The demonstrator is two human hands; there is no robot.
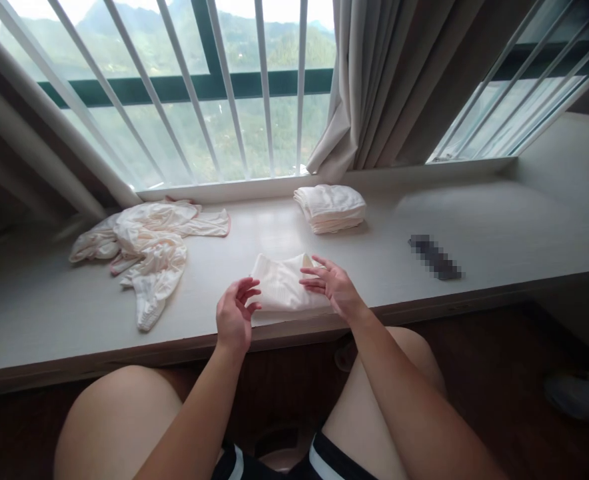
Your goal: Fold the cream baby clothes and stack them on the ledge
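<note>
A folded cream-white garment (282,285) lies flat on the pale window ledge (374,267), close to its front edge. At its left side is my left hand (235,313), fingers apart and curved, holding nothing. My right hand (337,287) hovers over or rests on the garment's right part with its fingers spread; whether the fingertips touch the cloth I cannot tell. Behind the garment sits a neat stack of folded white cloth (332,207). Off to the left, crumpled white clothes with pink trim (149,233) lie in a loose heap.
A dark, pixelated oblong object (434,257) lies on the ledge to the right. Grey-brown curtains (374,87) hang beside the barred window (224,100). My knees are below the ledge's front edge, and a shoe (579,397) is on the dark floor at right.
</note>
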